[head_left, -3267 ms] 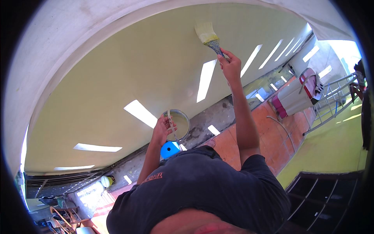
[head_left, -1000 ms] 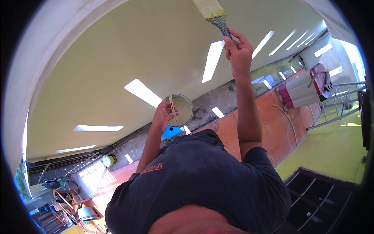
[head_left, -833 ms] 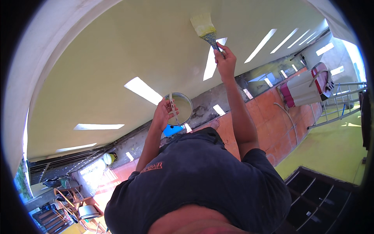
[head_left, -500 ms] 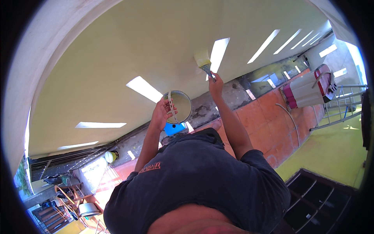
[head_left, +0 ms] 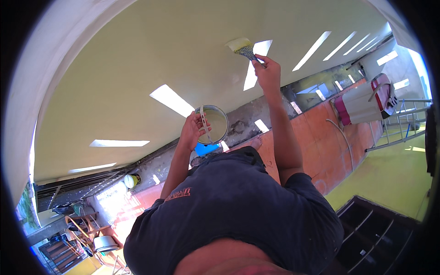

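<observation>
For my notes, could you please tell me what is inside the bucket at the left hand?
A pale greenish surface, probably paint, shows inside the bucket. The handle and left hand cover part of it at the left, and whatever lies beneath is hidden.

Bright sun patches (head_left: 172, 101) on wall (head_left: 105, 110), dark corners, fisheye-bowed edges

A white-and-pink machine (head_left: 356, 105) stands near the right end of the orange floor (head_left: 316, 142), a hose (head_left: 347, 143) curving beside it and a ladder (head_left: 394, 141) at the floor's edge, a wooden chair (head_left: 79, 229) and grey pot (head_left: 105, 244) toward the left end.
</observation>
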Tool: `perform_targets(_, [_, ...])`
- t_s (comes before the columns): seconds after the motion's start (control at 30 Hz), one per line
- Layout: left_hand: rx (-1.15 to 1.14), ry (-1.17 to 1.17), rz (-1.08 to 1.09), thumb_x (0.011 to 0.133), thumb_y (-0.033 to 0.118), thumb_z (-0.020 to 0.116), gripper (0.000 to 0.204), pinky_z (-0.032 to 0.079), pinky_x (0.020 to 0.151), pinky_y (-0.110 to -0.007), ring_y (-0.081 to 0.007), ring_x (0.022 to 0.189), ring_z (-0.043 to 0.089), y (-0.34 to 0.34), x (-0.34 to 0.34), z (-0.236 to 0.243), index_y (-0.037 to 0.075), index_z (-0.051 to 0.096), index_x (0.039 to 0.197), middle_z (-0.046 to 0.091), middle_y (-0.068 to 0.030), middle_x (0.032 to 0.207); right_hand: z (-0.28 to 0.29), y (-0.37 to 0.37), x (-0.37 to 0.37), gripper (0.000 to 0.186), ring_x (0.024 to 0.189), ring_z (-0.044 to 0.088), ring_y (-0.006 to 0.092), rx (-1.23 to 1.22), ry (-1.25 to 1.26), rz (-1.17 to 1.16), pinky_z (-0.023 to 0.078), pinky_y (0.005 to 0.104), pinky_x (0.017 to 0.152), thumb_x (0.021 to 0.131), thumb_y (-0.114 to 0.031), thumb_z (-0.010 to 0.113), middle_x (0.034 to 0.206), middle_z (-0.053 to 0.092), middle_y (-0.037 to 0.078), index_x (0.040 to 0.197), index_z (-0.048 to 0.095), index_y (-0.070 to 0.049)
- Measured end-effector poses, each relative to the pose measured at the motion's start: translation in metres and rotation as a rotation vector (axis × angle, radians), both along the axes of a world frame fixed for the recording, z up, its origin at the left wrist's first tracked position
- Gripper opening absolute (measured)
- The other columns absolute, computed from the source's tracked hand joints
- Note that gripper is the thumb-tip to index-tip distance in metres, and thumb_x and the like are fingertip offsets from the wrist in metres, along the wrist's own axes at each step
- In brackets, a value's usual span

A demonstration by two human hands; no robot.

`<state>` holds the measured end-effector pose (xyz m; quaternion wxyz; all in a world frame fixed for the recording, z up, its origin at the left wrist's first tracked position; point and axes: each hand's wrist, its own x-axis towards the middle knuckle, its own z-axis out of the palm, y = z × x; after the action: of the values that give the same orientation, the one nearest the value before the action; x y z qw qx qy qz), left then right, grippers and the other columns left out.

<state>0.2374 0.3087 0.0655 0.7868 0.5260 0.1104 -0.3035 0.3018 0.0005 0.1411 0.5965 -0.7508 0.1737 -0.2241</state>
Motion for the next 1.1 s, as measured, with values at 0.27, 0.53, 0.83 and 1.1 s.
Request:
perform_targets(0.27, [0.003, 0.012, -0.003, 0.102, 0.046, 0.033, 0.055, 0.05, 0.09, -0.046, -0.0245, 0.097, 0.057, -0.003, 0.001, -0.004, -0.001, 0.053, 0.124, 0.055, -0.0105, 0.098, -0.063, 0.008, -0.016, 0.029, 0.055, 0.049, 0.0069, 0.204, -0.175, -0.011, 0.04, 0.024, 0.054, 0.088, -0.006, 0.067, 0.069, 0.061, 0.002, 0.117, 0.066, -0.001])
perform_targets(0.53, [0.013, 0.029, 0.007, 0.102, 0.045, 0.034, 0.055, 0.051, 0.089, -0.045, -0.0248, 0.095, 0.057, -0.008, 0.001, 0.003, -0.003, 0.052, 0.123, 0.055, -0.0117, 0.099, -0.209, -0.015, -0.003, 0.031, 0.078, 0.065, 0.0268, -0.107, 0.301, -0.173, 0.05, 0.0381, 0.073, 0.083, -0.018, 0.072, 0.087, 0.069, 0.015, 0.113, 0.071, -0.009])
perform_targets(0.83, [0.02, 0.03, 0.019, 0.103, 0.044, 0.03, 0.055, 0.05, 0.09, -0.046, -0.0245, 0.096, 0.057, -0.013, 0.0, 0.005, -0.002, 0.053, 0.123, 0.056, -0.0109, 0.097, -0.046, -0.06, 0.023, 0.028, 0.055, 0.054, 0.0091, -0.096, 0.192, -0.064, 0.041, 0.027, 0.051, 0.087, -0.013, 0.069, 0.066, 0.062, 0.004, 0.11, 0.069, 0.002])
perform_targets(1.1, [0.005, 0.015, -0.033, 0.103, 0.046, 0.029, 0.056, 0.05, 0.09, -0.045, -0.0245, 0.097, 0.057, -0.021, 0.003, 0.004, -0.001, 0.053, 0.124, 0.055, -0.0109, 0.098, 0.185, -0.063, -0.006, 0.03, 0.049, 0.04, 0.0016, 0.234, -0.438, 0.104, 0.024, 0.0185, 0.043, 0.091, -0.009, 0.066, 0.062, 0.054, -0.001, 0.119, 0.064, 0.002])
